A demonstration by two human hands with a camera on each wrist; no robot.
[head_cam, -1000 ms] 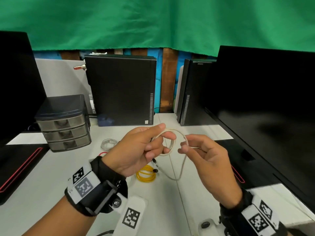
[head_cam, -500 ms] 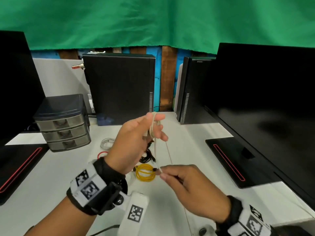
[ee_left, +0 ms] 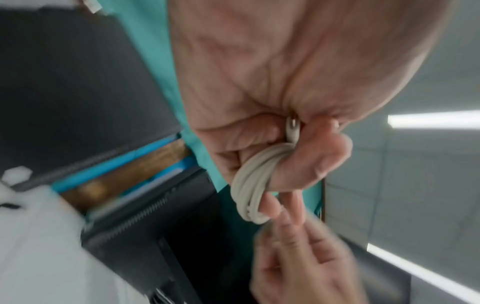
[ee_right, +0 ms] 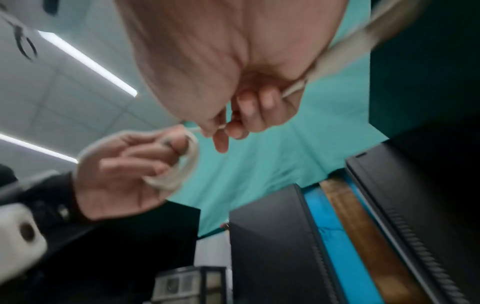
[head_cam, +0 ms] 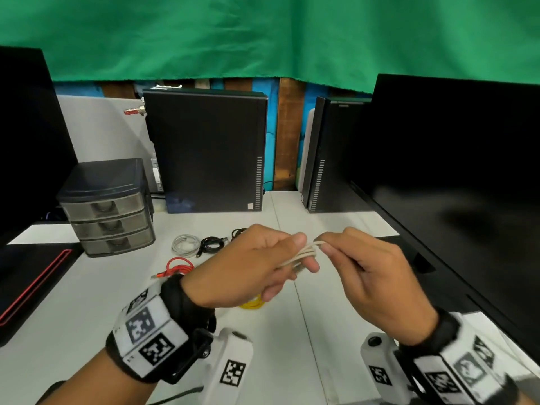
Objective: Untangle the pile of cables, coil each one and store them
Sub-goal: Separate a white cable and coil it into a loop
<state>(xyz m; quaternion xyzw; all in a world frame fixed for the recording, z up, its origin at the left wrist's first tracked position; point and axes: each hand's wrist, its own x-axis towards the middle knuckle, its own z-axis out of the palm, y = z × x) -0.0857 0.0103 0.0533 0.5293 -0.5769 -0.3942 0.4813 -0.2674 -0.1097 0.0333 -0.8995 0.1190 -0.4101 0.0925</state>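
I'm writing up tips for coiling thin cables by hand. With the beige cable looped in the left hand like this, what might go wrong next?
1. The beige cable sits in loose loops on the left hand fingers; they may spring open if the pinch eases.
2. The right hand pinches only the thin tail, which could slip.
3. A dropped coil could land among the yellow cable and red cable below.

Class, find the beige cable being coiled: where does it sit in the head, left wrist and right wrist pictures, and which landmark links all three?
Head: beige cable at centre, between left hand and right hand.
Left wrist: right of centre, looped over the left hand's fingers.
Right wrist: left of centre, coil in the left hand; its tail is pinched by the right hand at upper centre.
Shared landmark: the green cloth, behind in all three.
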